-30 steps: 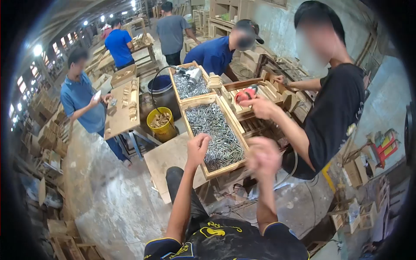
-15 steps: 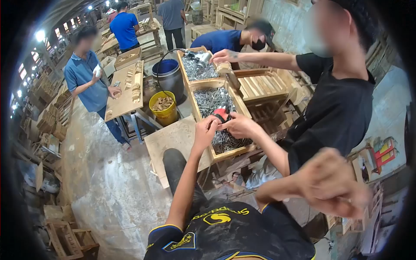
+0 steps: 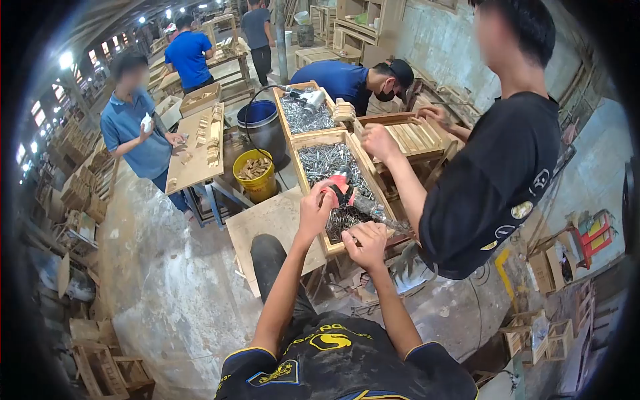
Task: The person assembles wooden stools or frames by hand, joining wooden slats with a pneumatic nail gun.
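My left hand (image 3: 315, 208) is closed on a red and black power tool (image 3: 340, 189) over the near wooden tray of screws (image 3: 308, 141). A grey hose (image 3: 381, 215) runs from the tool to the right. My right hand (image 3: 365, 244) sits with curled fingers at the tray's near rim, just below that hose; whether it holds anything is hidden. A person in a black shirt (image 3: 490, 183) stands right of the tray, one hand (image 3: 380, 141) on a slatted wooden frame (image 3: 415, 135).
A second screw tray (image 3: 303, 119) with a tool on it lies behind the first. A yellow bucket (image 3: 255, 175), a blue barrel (image 3: 261, 121) and a flat board (image 3: 267, 223) stand to the left. Other people work at wooden benches (image 3: 197, 160) beyond.
The red tool passed from the black-shirted person's hand into my left hand. That person's hand drew back to the slatted frame. My right hand came down from the right to the tray's rim.
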Available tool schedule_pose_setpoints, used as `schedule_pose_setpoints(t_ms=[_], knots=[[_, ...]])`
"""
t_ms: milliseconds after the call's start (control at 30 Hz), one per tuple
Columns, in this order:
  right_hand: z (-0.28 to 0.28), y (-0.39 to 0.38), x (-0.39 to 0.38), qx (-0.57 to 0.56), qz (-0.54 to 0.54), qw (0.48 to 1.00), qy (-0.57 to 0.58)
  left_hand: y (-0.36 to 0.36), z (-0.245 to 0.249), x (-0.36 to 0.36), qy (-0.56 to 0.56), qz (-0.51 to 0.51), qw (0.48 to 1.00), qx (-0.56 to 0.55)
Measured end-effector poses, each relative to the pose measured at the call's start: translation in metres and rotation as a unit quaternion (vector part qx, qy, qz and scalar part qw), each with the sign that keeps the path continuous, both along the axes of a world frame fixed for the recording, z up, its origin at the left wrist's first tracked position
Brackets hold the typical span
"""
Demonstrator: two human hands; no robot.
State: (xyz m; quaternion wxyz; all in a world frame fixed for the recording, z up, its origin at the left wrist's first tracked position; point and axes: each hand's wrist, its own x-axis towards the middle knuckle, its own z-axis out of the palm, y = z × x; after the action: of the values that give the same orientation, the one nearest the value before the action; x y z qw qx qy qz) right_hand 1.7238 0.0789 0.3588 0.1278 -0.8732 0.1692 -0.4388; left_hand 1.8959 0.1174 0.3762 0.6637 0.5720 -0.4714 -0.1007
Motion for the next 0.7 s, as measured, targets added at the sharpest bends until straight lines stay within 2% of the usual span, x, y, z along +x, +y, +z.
schedule_pose_setpoints(t_ms=[167,333,367,467,600,633,700], knots=[[-0.012,0.001,0.013,-0.054,-0.07,0.993,-0.084,0.001,-0.002,-0.003,-0.021,0.01,0.999,0.025],[-0.01,0.0,0.01,-0.065,-0.067,0.993,-0.077,-0.002,-0.002,-0.002,-0.048,0.01,0.999,0.007],[-0.009,0.0,0.009,-0.066,-0.063,0.993,-0.073,-0.004,-0.001,-0.005,-0.051,0.026,0.998,-0.03],[-0.009,-0.002,0.008,-0.072,-0.069,0.992,-0.079,-0.006,-0.016,-0.001,0.03,-0.006,1.0,-0.005],[-0.009,-0.001,0.013,-0.077,-0.083,0.99,-0.082,-0.007,-0.014,0.002,0.0,0.001,0.999,-0.046],[-0.008,0.0,0.013,-0.075,-0.08,0.991,-0.076,-0.007,-0.016,0.002,0.053,-0.021,0.998,-0.035],[-0.013,-0.001,0.014,-0.082,-0.08,0.991,-0.065,-0.005,-0.02,0.002,0.056,-0.014,0.998,-0.039]])
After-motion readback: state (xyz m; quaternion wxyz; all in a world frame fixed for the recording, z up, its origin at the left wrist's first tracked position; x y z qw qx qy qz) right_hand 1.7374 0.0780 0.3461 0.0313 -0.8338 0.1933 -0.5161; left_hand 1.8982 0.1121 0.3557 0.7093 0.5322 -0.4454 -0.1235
